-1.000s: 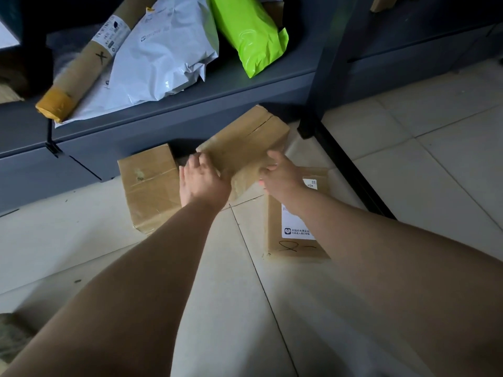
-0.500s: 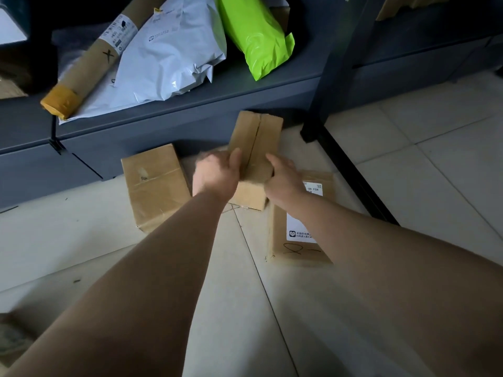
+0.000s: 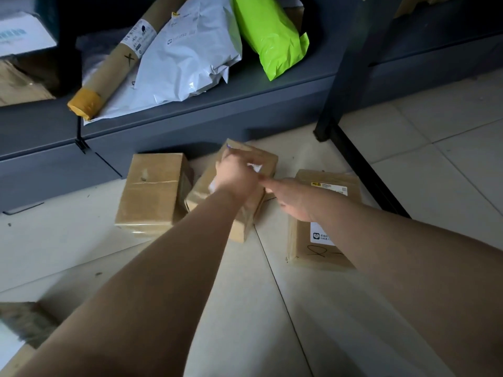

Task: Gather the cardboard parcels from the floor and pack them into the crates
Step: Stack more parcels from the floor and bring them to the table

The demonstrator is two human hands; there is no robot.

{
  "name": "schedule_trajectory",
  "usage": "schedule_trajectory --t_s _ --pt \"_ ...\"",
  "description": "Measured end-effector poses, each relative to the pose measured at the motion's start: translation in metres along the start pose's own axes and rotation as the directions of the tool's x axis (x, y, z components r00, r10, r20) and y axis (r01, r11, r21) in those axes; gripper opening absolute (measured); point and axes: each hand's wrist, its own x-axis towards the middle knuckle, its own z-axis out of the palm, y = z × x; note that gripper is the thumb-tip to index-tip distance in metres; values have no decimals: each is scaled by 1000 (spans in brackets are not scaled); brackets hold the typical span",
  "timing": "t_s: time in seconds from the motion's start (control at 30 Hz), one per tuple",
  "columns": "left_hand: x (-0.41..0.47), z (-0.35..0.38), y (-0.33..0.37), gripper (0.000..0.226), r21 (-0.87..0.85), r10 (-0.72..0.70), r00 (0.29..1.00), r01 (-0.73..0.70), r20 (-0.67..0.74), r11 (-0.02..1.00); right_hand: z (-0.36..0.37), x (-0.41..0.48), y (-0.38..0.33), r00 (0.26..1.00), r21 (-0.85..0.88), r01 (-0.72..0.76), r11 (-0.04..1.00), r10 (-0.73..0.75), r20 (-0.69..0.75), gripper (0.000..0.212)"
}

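Gripping the middle parcel (image 3: 200, 190) from above, the left hand (image 3: 238, 176) is holding it; the right hand (image 3: 294, 198) is touching it, fingers straight.

From my end the middle parcel (image 3: 202, 190) reads as brown card under clear packing tape that throws a dull shine (the picture is blurred just there). Left of it, the left parcel (image 3: 152, 191) is the same taped card, glossy along its near edge. Right of it, the right parcel (image 3: 307, 251) is mostly matt card with a white paper label (image 3: 321, 235). Under it the floor tiles (image 3: 435, 172) look glazed, smooth and faintly reflective. Behind it I see a matt dark-grey shelf (image 3: 190, 126), seemingly painted metal, carrying a crinkled glossy white plastic mailer (image 3: 190, 55), a slick lime-green plastic mailer (image 3: 269, 36) and a matt card tube (image 3: 119, 63) capped in yellow tape (image 3: 84, 103).
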Motion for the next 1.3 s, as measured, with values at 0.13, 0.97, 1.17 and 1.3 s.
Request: schedule_trajectory --t_s 0.13,0.97,1.17,1.3 --pt "1 -19 -21 43 129 -127 924 185 -360 974 2 21 -2 964 -149 37 988 -75 -253 40" --pt "-41 -120 -137 41 323 -286 826 473 -486 820 128 6 -34 975 -310 223 924 -213 66 23" --pt "-39 -124 -157 87 215 -451 873 483 -185 849 150 -6 -34 964 -137 156 978 -120 238 35" --pt "-48 -104 -149 144 410 -470 878 465 -94 785 151 -11 -32 949 81 91 993 -111 294 40"
